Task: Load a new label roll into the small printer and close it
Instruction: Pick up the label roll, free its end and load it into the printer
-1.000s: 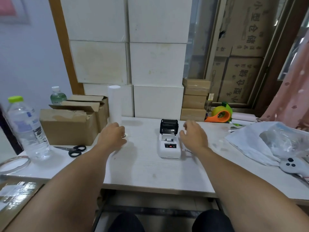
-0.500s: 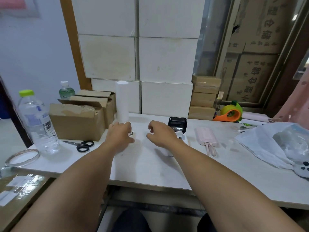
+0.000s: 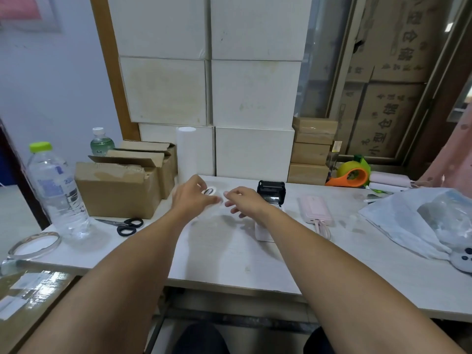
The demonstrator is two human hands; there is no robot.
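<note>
White label roll (image 3: 210, 191) pinched by left hand (image 3: 190, 199).

The pale tabletop (image 3: 229, 254) carries a clear water bottle (image 3: 57, 192) and black scissors (image 3: 127, 226) at left, beside open cardboard boxes (image 3: 120, 190). Mid-table sits the small printer (image 3: 269, 200) — lid up — then a pink device (image 3: 315, 209), perhaps a power bank, and a crumpled plastic bag (image 3: 419, 221) at right.

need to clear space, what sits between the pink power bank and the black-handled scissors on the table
In the head view, both hands and the small white printer with its black lid raised lie between the pink power bank and the black-handled scissors.
</note>
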